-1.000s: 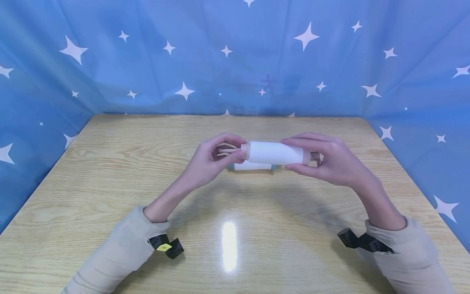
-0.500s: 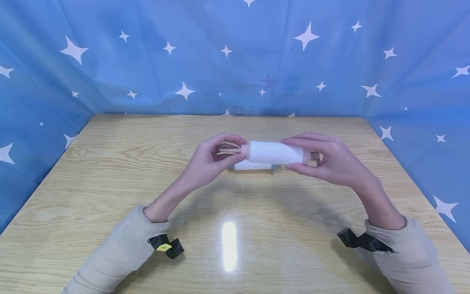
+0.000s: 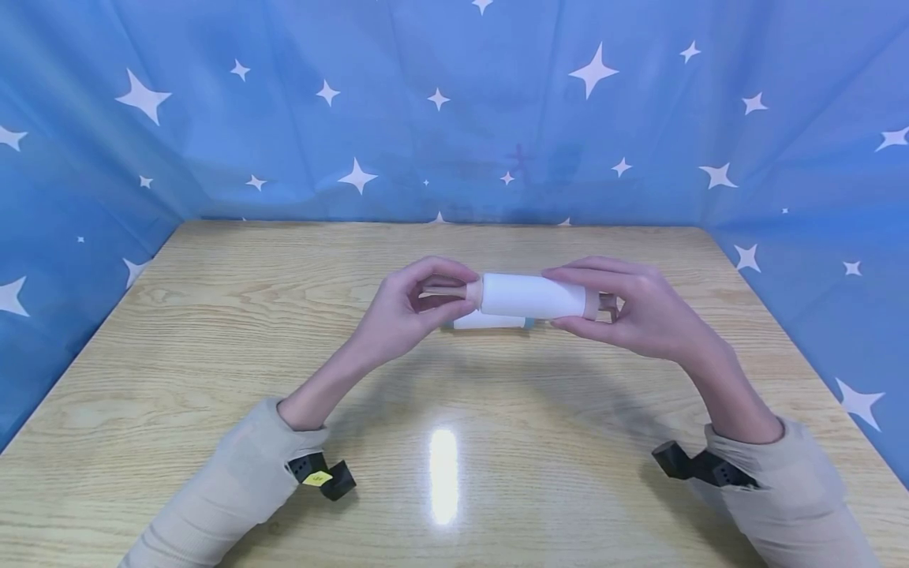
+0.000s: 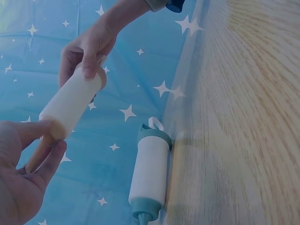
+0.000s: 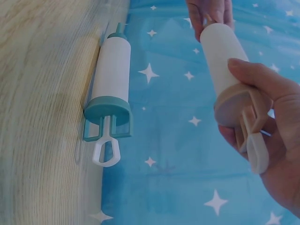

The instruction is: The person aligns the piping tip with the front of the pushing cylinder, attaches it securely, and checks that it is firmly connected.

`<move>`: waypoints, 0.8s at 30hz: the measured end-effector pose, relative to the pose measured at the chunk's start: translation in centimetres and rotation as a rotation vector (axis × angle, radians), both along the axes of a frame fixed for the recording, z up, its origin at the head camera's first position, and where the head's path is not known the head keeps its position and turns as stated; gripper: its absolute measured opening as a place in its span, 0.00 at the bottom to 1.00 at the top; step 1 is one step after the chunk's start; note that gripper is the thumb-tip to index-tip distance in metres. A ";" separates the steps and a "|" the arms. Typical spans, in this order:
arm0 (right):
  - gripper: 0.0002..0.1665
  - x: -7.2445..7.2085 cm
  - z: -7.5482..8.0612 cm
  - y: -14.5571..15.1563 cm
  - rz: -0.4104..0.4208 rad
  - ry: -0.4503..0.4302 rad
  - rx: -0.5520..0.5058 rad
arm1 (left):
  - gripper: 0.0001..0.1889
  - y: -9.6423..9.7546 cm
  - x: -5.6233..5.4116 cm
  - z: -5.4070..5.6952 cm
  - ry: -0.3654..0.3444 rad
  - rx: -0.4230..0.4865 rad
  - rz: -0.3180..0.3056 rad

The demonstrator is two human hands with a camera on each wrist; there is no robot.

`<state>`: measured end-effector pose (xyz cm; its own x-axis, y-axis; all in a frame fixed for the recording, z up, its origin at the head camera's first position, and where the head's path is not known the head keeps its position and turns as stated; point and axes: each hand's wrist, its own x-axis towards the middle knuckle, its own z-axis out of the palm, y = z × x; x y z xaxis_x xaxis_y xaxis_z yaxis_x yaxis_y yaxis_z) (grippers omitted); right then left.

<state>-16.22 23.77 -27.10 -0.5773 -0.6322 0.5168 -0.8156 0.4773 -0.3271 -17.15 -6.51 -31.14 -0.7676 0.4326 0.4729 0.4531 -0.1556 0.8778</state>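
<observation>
In the head view a white-barrelled icing syringe (image 3: 533,296) with beige ends is held level above the table. My left hand (image 3: 405,312) pinches its beige nozzle cap, thumb and fingers on opposite sides. The right hand (image 3: 639,308) grips the barrel near the handle end. The right wrist view shows the beige handle frame (image 5: 253,110) and a white pull loop (image 5: 257,152) beside my palm. A second icing syringe (image 5: 112,68), white with teal ends, lies on the table behind the held one. In the head view the held syringe partly hides it.
The wood-grain table (image 3: 234,339) carries a bright light reflection near its front. A blue curtain (image 3: 398,126) with white stars stands at the back and both sides. Black wrist cameras (image 3: 330,477) sit on both sleeves.
My left fingers have shifted slightly around the nozzle cap. The right hand, the held syringe and the teal one stay in nearly the same place.
</observation>
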 end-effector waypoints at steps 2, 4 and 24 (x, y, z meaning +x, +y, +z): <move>0.35 0.0 0.0 0.0 -0.001 -0.003 0.000 | 0.14 0.0 0.0 0.0 0.006 0.001 0.012; 0.35 0.0 0.0 0.0 0.000 -0.005 -0.001 | 0.13 0.0 0.1 0.1 0.011 -0.005 0.030; 0.35 0.2 0.1 -0.1 0.011 -0.012 -0.013 | 0.14 -0.1 0.0 0.2 -0.113 -0.110 0.005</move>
